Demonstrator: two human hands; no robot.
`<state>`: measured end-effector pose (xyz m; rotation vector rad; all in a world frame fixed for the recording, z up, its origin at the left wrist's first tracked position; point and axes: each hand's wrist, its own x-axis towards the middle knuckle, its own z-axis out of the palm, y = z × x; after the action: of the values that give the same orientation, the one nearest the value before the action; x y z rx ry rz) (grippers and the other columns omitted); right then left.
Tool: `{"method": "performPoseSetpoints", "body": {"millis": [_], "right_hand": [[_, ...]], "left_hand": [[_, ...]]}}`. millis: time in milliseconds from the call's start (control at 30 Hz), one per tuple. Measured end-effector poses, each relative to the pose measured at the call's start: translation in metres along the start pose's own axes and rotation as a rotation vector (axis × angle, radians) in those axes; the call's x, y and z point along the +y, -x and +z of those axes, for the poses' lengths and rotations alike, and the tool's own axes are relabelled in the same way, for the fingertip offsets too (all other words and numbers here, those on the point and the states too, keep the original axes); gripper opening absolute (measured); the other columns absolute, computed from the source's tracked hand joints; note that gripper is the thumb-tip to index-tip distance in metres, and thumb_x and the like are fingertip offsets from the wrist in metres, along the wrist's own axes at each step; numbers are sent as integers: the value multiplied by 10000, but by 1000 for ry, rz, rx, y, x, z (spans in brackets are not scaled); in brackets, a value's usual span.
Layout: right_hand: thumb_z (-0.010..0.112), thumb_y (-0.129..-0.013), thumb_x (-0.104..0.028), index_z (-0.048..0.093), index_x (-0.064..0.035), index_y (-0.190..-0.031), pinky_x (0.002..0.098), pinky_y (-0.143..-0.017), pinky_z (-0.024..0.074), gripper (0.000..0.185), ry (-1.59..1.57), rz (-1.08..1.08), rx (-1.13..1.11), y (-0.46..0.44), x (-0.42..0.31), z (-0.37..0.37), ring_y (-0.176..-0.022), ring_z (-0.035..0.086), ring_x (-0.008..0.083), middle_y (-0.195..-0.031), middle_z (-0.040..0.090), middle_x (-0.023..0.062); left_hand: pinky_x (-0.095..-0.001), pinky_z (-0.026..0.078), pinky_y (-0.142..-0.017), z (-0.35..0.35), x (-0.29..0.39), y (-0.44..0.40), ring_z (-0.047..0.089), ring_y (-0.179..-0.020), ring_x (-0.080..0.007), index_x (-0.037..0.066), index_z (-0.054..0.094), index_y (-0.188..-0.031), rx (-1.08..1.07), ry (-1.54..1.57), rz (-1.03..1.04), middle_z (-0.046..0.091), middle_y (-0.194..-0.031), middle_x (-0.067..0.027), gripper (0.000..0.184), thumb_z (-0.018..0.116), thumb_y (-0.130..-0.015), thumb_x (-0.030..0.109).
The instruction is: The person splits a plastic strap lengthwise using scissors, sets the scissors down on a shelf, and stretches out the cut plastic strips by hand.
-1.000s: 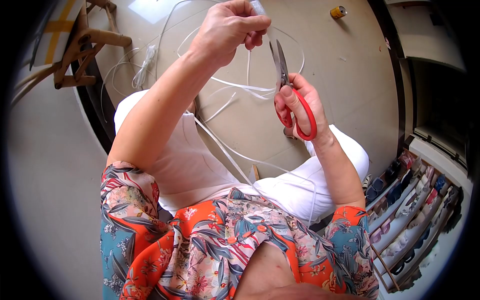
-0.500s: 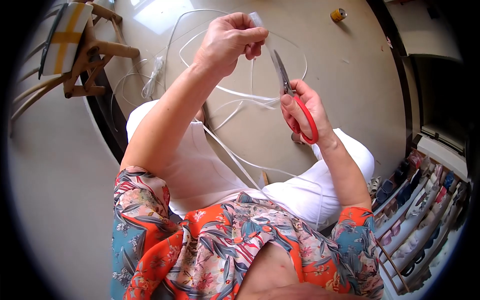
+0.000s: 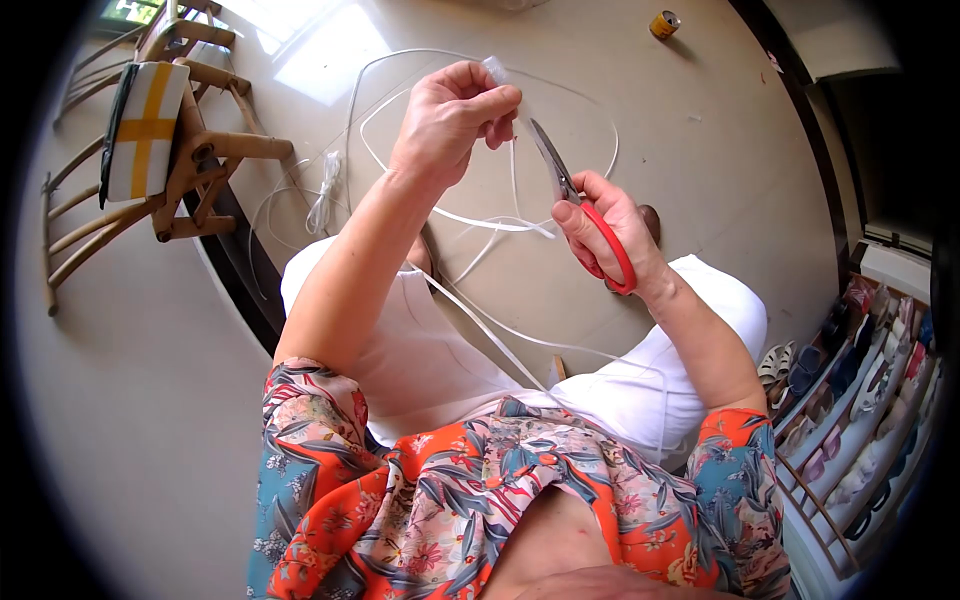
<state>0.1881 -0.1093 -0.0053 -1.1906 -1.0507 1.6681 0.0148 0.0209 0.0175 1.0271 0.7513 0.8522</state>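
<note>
My left hand is raised at the upper middle, its thumb and fingers pinched on a white plastic strap. A short whitish end of the strap sticks out above the fingers. My right hand grips a pair of scissors by the red handles. Their metal blades point up and left toward the left hand, a little apart from it, and look nearly closed. Below the hands, a long loop of white strap lies on the floor, and more strap runs across my lap.
A bamboo chair at the upper left has a white box with yellow tape on it. A tied bundle of clear strap lies beside it. A yellow can stands on the floor. At the right is a shoe rack.
The whole view has shifted slightly. Both hands stay raised with the same holds. The scissor blades look closer together than before.
</note>
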Motion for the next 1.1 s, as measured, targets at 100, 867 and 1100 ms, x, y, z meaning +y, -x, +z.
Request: {"method": "performPoseSetpoints", "body": {"millis": [100,867,1100], "right_hand": [[620,-878,-320,482,-45,-948,171,-363,282,316,24,-15,4,-1,-1,0,-396,348,24,-556,430,-53],[629,-868,-336,480,-33,-977,172,-352,289,354,68,-25,22,0,5,-2,-399,367,24,-564,443,-43],[655,-845,-362,496,5,-1016,180,-397,326,435,3,30,23,3,3,1,-450,407,26,-582,479,-33]], "left_hand": [[-243,412,-465,-1,1,0,551,-520,-141,24,552,-740,-4,-36,-2,586,-647,-79,137,627,-846,67],[-239,418,-434,5,-3,6,557,-489,-146,-2,572,-752,69,3,-115,584,-626,-88,133,633,-831,87],[-253,414,-426,13,-3,10,551,-485,-160,0,555,-732,88,17,-153,571,-620,-91,138,623,-831,68]]}}
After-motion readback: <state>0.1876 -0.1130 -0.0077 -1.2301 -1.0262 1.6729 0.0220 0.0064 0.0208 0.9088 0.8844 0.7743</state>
